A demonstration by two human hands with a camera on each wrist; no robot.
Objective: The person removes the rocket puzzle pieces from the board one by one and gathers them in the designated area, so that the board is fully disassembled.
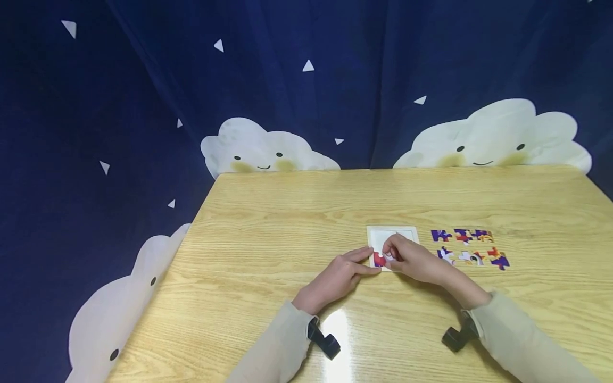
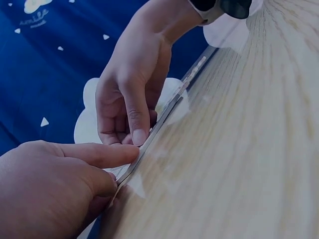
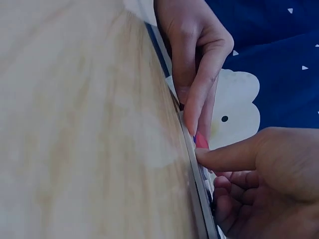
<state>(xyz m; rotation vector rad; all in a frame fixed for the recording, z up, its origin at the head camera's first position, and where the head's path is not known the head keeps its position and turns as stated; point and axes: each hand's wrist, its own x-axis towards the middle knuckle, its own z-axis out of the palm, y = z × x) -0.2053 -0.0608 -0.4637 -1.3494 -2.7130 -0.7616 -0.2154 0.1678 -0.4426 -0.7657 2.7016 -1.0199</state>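
Observation:
A small white puzzle tray lies on the table with a red and purple puzzle piece in its near left corner. My left hand rests at that corner, its fingertips and thumb touching the tray's left and near edges. Over the tray, my right hand has its fingers curled and pinches a pale puzzle piece just right of the red one; the fingers hide part of it. In the right wrist view the right thumb comes down at the tray's rim, close to the left fingertips.
To the right of the tray lie several loose puzzle pieces in two rows, coloured purple, red, orange and white. The wooden table ends at a dark blue curtain with cloud shapes along the back and left edges.

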